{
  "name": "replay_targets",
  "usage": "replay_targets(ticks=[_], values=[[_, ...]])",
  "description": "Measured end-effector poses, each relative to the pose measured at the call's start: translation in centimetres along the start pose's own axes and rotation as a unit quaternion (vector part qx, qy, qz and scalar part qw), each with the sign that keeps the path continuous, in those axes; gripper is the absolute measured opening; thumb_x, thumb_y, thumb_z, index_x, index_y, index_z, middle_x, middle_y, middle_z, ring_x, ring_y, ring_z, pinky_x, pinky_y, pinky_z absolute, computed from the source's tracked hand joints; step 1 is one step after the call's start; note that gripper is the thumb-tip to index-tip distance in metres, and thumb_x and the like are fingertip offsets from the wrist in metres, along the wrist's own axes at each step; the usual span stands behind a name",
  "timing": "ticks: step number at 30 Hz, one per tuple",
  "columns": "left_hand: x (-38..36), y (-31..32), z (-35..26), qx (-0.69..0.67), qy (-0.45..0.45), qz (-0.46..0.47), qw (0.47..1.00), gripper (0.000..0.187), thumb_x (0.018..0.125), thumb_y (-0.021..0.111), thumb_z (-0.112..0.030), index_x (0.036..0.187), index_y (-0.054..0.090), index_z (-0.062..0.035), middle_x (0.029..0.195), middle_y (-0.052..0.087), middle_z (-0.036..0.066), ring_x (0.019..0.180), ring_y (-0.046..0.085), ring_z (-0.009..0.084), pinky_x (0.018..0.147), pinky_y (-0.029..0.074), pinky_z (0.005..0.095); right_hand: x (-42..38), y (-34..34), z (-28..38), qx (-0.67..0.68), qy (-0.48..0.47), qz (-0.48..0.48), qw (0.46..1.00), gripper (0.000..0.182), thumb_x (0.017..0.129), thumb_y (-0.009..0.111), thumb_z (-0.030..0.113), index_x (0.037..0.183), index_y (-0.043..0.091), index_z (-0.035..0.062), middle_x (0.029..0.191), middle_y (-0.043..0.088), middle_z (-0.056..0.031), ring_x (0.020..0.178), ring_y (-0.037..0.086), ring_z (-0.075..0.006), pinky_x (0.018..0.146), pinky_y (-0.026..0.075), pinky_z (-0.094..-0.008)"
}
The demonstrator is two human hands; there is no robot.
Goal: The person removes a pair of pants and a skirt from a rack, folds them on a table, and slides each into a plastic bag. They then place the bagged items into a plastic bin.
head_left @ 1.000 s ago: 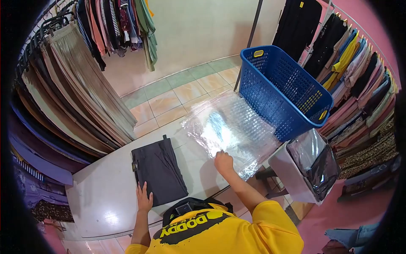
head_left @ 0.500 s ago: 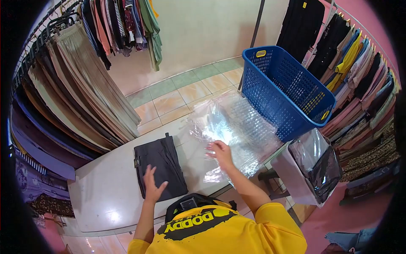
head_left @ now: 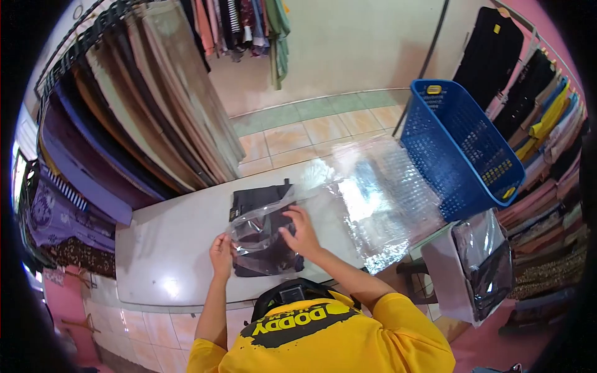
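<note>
A folded black garment [head_left: 267, 266] lies on the white table [head_left: 168, 248] in front of me. Across it stretches a clear plastic bag [head_left: 252, 225], crumpled and partly see-through. My left hand [head_left: 222, 253] is closed on the bag's left edge, beside the garment. Over the garment's right side is my right hand [head_left: 301, 234], its thumb and fingers apart, against or very near the plastic. To the right, a pile of clear plastic bags [head_left: 388, 202] shines on the table.
A blue perforated basket [head_left: 429, 152] stands behind the pile at the right. Nearer me is a grey box-like container [head_left: 444, 270] with plastic-wrapped dark items [head_left: 482, 261]. Racks of hanging skirts [head_left: 168, 93] and shirts [head_left: 550, 121] flank the table.
A clear bag now lies over the black garment, with my left hand gripping its edge. My right hand has come leftward from the bag pile. The view has shifted left.
</note>
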State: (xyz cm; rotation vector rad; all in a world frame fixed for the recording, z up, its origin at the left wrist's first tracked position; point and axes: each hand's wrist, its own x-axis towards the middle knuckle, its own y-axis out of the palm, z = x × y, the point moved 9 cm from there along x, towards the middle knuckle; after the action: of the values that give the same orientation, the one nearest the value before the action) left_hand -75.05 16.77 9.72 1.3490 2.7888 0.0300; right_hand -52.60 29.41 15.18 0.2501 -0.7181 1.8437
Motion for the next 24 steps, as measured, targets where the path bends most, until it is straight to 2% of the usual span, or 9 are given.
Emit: replay_targets(ticks=[6, 8, 11, 15, 18, 20, 21, 23, 24], values=[[1.3, -12.5, 1.8, 0.066, -0.084, -0.066, 0.992, 0.022, 0.089, 0.049, -0.024, 0.099, 0.057, -0.0060, 0.057, 0.044, -0.003, 0.045, 0.038, 0.0045, 0.040, 0.032, 0.0187, -1.8, 4.9, -2.8, -0.212, -0.059, 0.138, 0.966, 0.050, 0.072, 0.065, 0.019, 0.116, 0.047, 0.0053, 0.125, 0.039, -0.0163, 0.121, 0.032, -0.0353, 0.097, 0.031, -0.0440], [1.6, -15.1, 3.3, 0.121, -0.181, 0.006, 0.976, 0.025, 0.088, 0.052, -0.026, 0.099, 0.057, -0.0051, 0.058, 0.042, -0.003, 0.045, 0.037, 0.0049, 0.040, 0.032, 0.0183, -2.5, 8.2, -2.6, -0.270, -0.091, 0.213, 0.935, 0.053, 0.074, 0.062, 0.025, 0.121, 0.044, 0.0064, 0.128, 0.038, -0.0137, 0.125, 0.028, -0.0348, 0.098, 0.028, -0.0474], [2.4, -19.5, 4.6, 0.166, -0.217, 0.051, 0.961, 0.029, 0.085, 0.056, -0.028, 0.102, 0.058, -0.0048, 0.056, 0.043, -0.002, 0.048, 0.039, 0.0054, 0.042, 0.033, 0.0198, -3.0, 11.9, -2.4, -0.280, -0.103, 0.254, 0.920, 0.052, 0.078, 0.058, 0.030, 0.122, 0.043, 0.0076, 0.124, 0.043, -0.0122, 0.121, 0.034, -0.0319, 0.098, 0.026, -0.0476], [4.4, -25.3, 6.1, 0.164, -0.206, 0.009, 0.965, 0.031, 0.081, 0.061, -0.026, 0.101, 0.059, -0.0035, 0.059, 0.048, 0.000, 0.052, 0.044, 0.0056, 0.043, 0.035, 0.0195, -3.7, 15.9, -1.8, -0.293, -0.075, 0.301, 0.904, 0.045, 0.079, 0.057, 0.030, 0.117, 0.048, 0.0071, 0.111, 0.048, -0.0111, 0.107, 0.045, -0.0292, 0.095, 0.031, -0.0442], [6.1, -28.2, 7.0, 0.200, -0.125, -0.012, 0.972, 0.041, 0.077, 0.065, -0.022, 0.110, 0.052, -0.0014, 0.067, 0.055, 0.004, 0.056, 0.050, 0.0093, 0.047, 0.040, 0.0223, -4.4, 17.9, 0.1, -0.278, -0.061, 0.313, 0.906, 0.043, 0.078, 0.059, 0.029, 0.112, 0.051, 0.0045, 0.104, 0.049, -0.0126, 0.098, 0.049, -0.0295, 0.088, 0.037, -0.0402], [5.8, -30.7, 5.4, 0.305, 0.012, -0.168, 0.937, 0.058, 0.073, 0.067, -0.019, 0.122, 0.039, -0.0018, 0.092, 0.058, 0.014, 0.078, 0.056, 0.0202, 0.067, 0.045, 0.0289, -4.6, 18.6, 0.5, -0.273, -0.011, 0.287, 0.918, 0.043, 0.076, 0.061, 0.027, 0.109, 0.050, 0.0018, 0.104, 0.048, -0.0143, 0.096, 0.050, -0.0303, 0.081, 0.042, -0.0385], [5.2, -29.8, 5.2, 0.302, 0.011, -0.166, 0.939, 0.058, 0.073, 0.067, -0.019, 0.122, 0.039, -0.0018, 0.092, 0.058, 0.014, 0.078, 0.056, 0.0202, 0.067, 0.045, 0.0289, -4.8, 19.1, 0.9, -0.277, -0.009, 0.287, 0.917, 0.043, 0.076, 0.061, 0.027, 0.109, 0.050, 0.0018, 0.104, 0.048, -0.0143, 0.096, 0.050, -0.0303, 0.081, 0.042, -0.0385], [1.8, -26.2, -0.4, 0.516, 0.160, -0.271, 0.796, 0.074, 0.070, 0.069, -0.018, 0.129, 0.027, -0.0034, 0.118, 0.045, 0.020, 0.107, 0.045, 0.0316, 0.092, 0.034, 0.0400, -4.7, 19.1, 1.1, -0.282, 0.040, 0.242, 0.927, 0.045, 0.075, 0.063, 0.026, 0.110, 0.049, 0.0008, 0.103, 0.048, -0.0148, 0.094, 0.051, -0.0330, 0.076, 0.045, -0.0403], [1.8, -25.0, 1.8, 0.488, 0.145, -0.180, 0.841, 0.076, 0.071, 0.067, -0.026, 0.132, 0.026, -0.0055, 0.127, 0.035, 0.020, 0.116, 0.034, 0.0334, 0.096, 0.025, 0.0450, -4.7, 19.3, 1.6, -0.286, 0.042, 0.239, 0.927, 0.045, 0.075, 0.063, 0.026, 0.110, 0.049, 0.0008, 0.103, 0.048, -0.0148, 0.094, 0.051, -0.0330, 0.076, 0.045, -0.0403]])
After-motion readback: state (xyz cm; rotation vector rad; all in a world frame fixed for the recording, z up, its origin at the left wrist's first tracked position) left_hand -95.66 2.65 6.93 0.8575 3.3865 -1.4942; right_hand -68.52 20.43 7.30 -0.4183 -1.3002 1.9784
